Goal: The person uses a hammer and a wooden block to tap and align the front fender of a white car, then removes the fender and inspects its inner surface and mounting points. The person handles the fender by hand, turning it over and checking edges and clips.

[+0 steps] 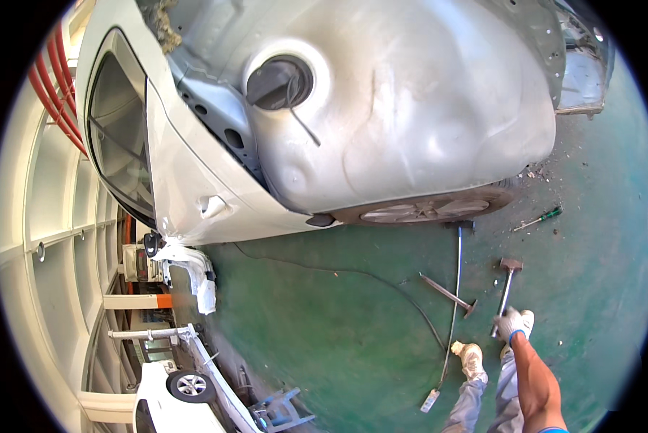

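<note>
My right hand [510, 324], in a whitish glove, reaches down near my right shoe and is closed around the lower part of a sledgehammer [511, 265]. The hammer has a blocky rust-brown head and a pale metal handle, and its head points away from me, over the green floor. Left of it lies a thinner hammer [446, 292] with a narrow brown head. Beside that is a long thin bar [458, 281] with a dark end near the car's wheel. My left hand is out of view.
A pale car body [410, 94] with its rear panel stripped stands ahead, above a wheel [432, 209]. A green-handled screwdriver [539, 219] lies right. A dark cable [367, 274] runs towards a power strip [430, 400]. White car parts [194, 270] and another white car [168, 404] are left.
</note>
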Action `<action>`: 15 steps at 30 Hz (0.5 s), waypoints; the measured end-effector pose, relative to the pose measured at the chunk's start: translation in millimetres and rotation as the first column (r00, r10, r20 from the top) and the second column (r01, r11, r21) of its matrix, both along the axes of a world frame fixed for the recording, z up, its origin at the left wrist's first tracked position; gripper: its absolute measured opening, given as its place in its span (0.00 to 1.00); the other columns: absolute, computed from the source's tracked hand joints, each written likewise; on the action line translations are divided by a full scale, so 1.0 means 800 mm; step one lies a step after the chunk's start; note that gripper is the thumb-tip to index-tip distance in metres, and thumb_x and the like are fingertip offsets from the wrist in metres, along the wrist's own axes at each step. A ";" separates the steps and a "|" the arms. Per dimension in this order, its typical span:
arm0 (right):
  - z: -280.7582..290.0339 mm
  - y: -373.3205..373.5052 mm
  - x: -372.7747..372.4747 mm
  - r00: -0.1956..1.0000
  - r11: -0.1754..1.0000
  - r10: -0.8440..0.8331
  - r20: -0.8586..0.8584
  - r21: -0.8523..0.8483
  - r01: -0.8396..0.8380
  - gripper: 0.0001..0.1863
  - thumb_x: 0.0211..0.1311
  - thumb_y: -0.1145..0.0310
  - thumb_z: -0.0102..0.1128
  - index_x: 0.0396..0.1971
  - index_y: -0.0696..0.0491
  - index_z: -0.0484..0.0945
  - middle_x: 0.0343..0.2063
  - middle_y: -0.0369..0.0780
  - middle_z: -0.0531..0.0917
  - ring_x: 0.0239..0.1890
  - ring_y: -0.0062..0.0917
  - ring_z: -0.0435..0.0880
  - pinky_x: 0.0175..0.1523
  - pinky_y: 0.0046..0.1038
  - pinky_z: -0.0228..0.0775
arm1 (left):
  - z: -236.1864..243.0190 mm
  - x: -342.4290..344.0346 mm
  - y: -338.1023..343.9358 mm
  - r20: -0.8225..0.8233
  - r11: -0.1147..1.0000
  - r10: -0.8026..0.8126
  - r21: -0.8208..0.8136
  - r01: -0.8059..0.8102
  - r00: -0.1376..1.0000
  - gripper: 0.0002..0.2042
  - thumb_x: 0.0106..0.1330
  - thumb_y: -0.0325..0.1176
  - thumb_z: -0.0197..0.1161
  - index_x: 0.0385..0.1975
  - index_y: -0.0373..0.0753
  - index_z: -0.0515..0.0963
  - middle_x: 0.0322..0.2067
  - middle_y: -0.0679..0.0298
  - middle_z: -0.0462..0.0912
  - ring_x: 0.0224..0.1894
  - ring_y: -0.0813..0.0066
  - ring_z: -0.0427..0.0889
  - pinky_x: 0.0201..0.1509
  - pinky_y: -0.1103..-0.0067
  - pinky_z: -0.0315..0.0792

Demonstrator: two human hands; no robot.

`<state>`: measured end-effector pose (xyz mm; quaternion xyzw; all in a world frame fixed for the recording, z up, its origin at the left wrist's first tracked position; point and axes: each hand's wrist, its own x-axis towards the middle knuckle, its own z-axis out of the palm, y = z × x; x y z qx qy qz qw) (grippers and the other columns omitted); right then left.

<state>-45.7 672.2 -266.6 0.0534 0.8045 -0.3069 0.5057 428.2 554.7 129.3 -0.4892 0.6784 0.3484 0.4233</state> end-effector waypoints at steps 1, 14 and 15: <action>0.061 -0.029 -0.031 0.965 0.945 -0.253 0.064 -0.196 0.261 0.13 0.59 0.69 0.61 0.43 0.56 0.78 0.30 0.40 0.82 0.29 0.27 0.84 0.30 0.26 0.76 | 0.009 -0.083 -0.018 -0.054 0.967 0.243 -0.065 -0.246 0.969 0.29 0.67 0.49 0.64 0.63 0.38 0.73 0.57 0.48 0.79 0.61 0.51 0.77 0.65 0.65 0.70; 0.484 -0.226 -0.420 -0.293 0.825 -0.446 -0.846 -0.261 -0.501 0.21 0.45 0.71 0.63 0.44 0.51 0.80 0.52 0.39 0.80 0.55 0.35 0.79 0.61 0.38 0.73 | 0.109 -0.509 -0.321 -0.446 0.645 -0.297 -0.746 -0.168 0.844 0.26 0.70 0.37 0.63 0.65 0.31 0.69 0.52 0.53 0.84 0.54 0.67 0.83 0.61 0.73 0.75; 0.474 -0.228 -0.419 -0.315 0.829 -0.423 -0.850 -0.222 -0.513 0.20 0.45 0.69 0.63 0.43 0.52 0.81 0.54 0.39 0.79 0.59 0.33 0.77 0.62 0.41 0.72 | 0.130 -0.544 -0.334 -0.406 0.562 -0.415 -0.818 -0.121 0.815 0.25 0.71 0.35 0.61 0.64 0.30 0.69 0.52 0.51 0.83 0.55 0.66 0.82 0.62 0.72 0.74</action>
